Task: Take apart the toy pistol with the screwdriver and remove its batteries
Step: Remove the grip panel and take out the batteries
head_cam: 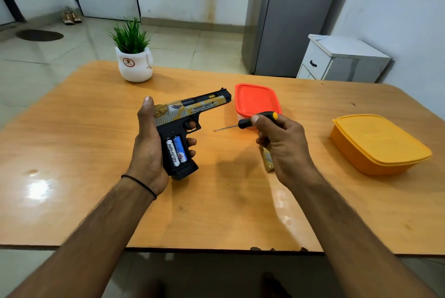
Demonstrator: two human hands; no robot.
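The toy pistol (190, 117) is being held above the wooden table (84, 134), its grip compartment lying open with two batteries (177, 152) showing. The left hand (150, 143) is wrapping tightly around the grip; right of the pistol, the right hand (281, 146) is clenching the screwdriver (250, 122) — a yellowish piece (267, 158) is sitting under it. Beyond the pistol, an orange-lidded container (256, 100) and potted plant (133, 57) are standing; a yellow container (378, 144) is resting far right. Tiled floor and white walls are surrounding everything.

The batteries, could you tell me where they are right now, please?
In the head view, left of centre: both batteries sit side by side in the open grip of the toy pistol, held by the left hand.
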